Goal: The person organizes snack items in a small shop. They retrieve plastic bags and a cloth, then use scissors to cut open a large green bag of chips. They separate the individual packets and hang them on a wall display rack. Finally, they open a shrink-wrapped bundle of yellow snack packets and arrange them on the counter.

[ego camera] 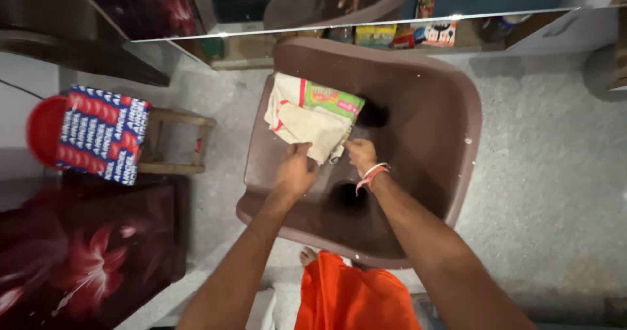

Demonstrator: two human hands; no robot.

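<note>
We see the left hand [295, 171] curled around the lower edge of a folded cream cloth [305, 122], while the right hand [361, 155] pinches its corner just beside. The cloth, with red stripes and a green printed panel, lies on the seat of a brown plastic chair [431, 127]. Left of the chair stands a wooden stool [175, 142] carrying a blue-and-red patterned box [101, 134]. An orange garment [353, 297] hangs below the arms.
</note>
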